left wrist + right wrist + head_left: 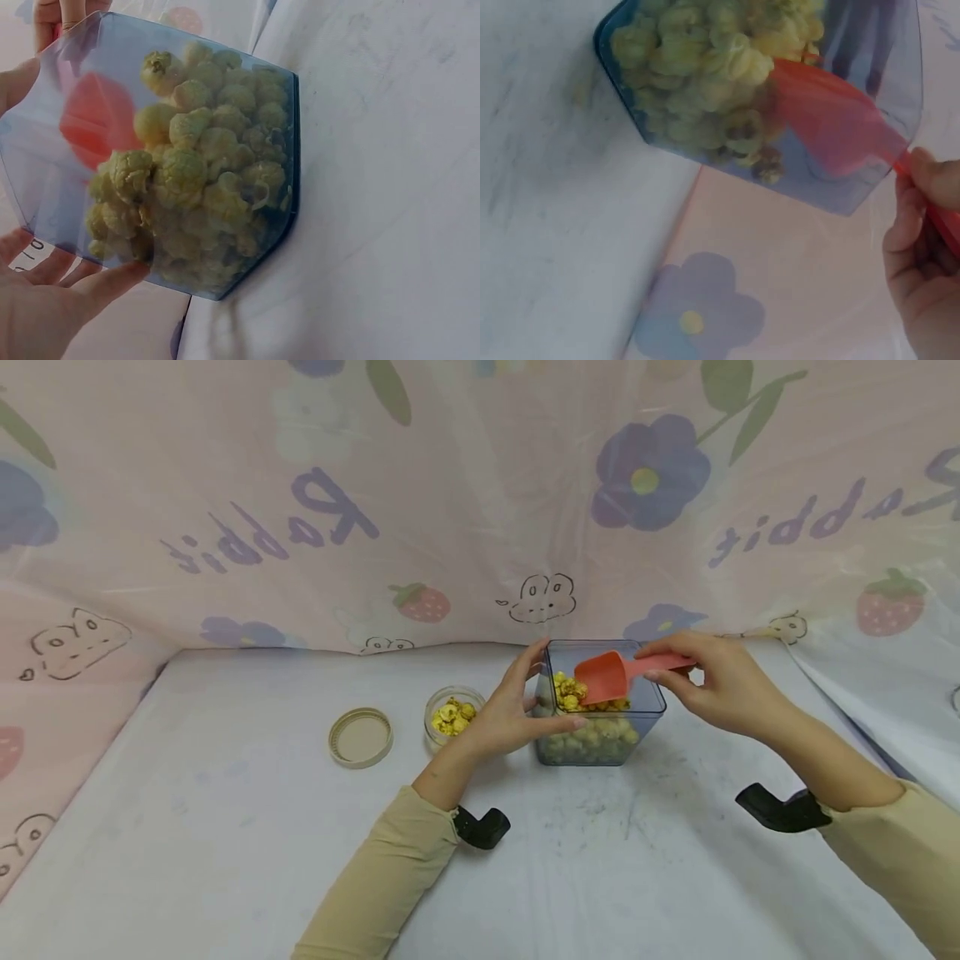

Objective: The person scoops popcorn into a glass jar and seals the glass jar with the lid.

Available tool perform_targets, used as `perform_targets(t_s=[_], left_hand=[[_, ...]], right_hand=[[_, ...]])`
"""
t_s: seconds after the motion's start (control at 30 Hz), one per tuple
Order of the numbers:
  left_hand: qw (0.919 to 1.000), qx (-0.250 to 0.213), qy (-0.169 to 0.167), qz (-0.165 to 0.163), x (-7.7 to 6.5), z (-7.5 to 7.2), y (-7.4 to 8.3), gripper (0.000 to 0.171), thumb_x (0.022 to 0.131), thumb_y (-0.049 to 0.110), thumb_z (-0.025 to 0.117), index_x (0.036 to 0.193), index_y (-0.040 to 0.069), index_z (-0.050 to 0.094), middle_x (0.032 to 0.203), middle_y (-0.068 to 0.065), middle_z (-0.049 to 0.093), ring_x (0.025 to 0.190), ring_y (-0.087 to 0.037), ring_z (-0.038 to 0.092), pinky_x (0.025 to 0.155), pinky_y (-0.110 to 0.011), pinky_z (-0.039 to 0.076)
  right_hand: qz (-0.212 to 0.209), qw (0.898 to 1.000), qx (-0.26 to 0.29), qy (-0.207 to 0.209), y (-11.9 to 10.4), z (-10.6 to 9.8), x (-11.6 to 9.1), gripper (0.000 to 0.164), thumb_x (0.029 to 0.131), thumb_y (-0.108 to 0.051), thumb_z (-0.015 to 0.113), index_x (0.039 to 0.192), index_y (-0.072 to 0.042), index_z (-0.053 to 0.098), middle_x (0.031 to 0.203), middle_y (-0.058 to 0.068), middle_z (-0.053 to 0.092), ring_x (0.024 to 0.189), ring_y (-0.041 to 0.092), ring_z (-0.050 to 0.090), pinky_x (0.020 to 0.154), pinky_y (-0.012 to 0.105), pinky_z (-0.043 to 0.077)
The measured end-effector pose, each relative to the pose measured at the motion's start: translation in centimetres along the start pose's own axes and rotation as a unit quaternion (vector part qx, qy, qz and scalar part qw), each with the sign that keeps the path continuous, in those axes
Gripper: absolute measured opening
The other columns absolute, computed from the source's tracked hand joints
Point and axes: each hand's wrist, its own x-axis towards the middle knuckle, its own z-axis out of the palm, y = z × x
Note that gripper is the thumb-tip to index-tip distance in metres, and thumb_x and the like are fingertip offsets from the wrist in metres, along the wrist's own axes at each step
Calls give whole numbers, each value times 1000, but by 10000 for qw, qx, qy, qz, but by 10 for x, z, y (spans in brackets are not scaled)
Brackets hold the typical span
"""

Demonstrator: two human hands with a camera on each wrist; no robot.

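A clear bluish plastic container stands on the white surface, partly filled with yellow-green popcorn. My left hand grips its left side, thumb along the front wall and the other fingers toward the back. Over the container's right rim, my right hand pinches the handle of a red scoop. The scoop's bowl sits inside the container, its front end among the popcorn. Through the wall in the right wrist view, the red bowl shows beside the popcorn.
Left of the container is a small round jar with popcorn in it, partly behind my left hand. Farther left lies a beige round lid. A printed curtain hangs along the back edge of the white surface.
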Motion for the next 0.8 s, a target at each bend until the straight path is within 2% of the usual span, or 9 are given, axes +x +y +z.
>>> perform_targets(t_s=[0.27, 0.4, 0.53, 0.63, 0.8], left_hand=[[10000, -11, 29, -46, 1, 1, -1, 102, 78, 18, 80, 152, 35, 13, 156, -3, 19, 144, -22, 23, 109, -47, 38], [10000, -26, 38, -83, 1, 0, -1, 102, 78, 19, 80, 152, 36, 12, 157, -5, 17, 145, -23, 22, 110, -48, 37], [9999, -48, 36, -112, 1, 0, 0, 102, 78, 19, 80, 152, 35, 13, 157, -5, 18, 144, -21, 22, 110, -48, 37], [9999, -47, 8, -114, 1, 1, 1, 102, 77, 20, 81, 152, 35, 13, 157, -4, 19, 144, -21, 22, 110, -48, 37], [9999, -65, 33, -116, 1, 1, 0, 102, 77, 19, 81, 151, 36, 13, 156, -3, 19, 144, -21, 22, 110, -49, 37]], right_hand=[[685, 9949, 719, -195, 14, 2, -6, 30, 82, 2, 72, 111, -7, 69, 89, 3, 66, 68, 5, 47, 54, 17, 36], [861, 9918, 915, -212, 15, 3, -5, 28, 85, 0, 70, 112, -7, 68, 92, 4, 66, 70, 4, 49, 56, 16, 39], [751, 9922, 989, -86, 11, 3, -6, 29, 84, 4, 69, 112, -6, 68, 96, 5, 66, 75, 4, 50, 63, 10, 42], [548, 9959, 725, -5, 6, 2, -9, 32, 81, 5, 71, 110, -7, 68, 94, 2, 66, 75, 2, 48, 64, 9, 42], [253, 9976, 621, -151, 4, 4, -6, 31, 80, 3, 73, 108, -9, 68, 92, -1, 66, 74, 1, 50, 66, 10, 42]])
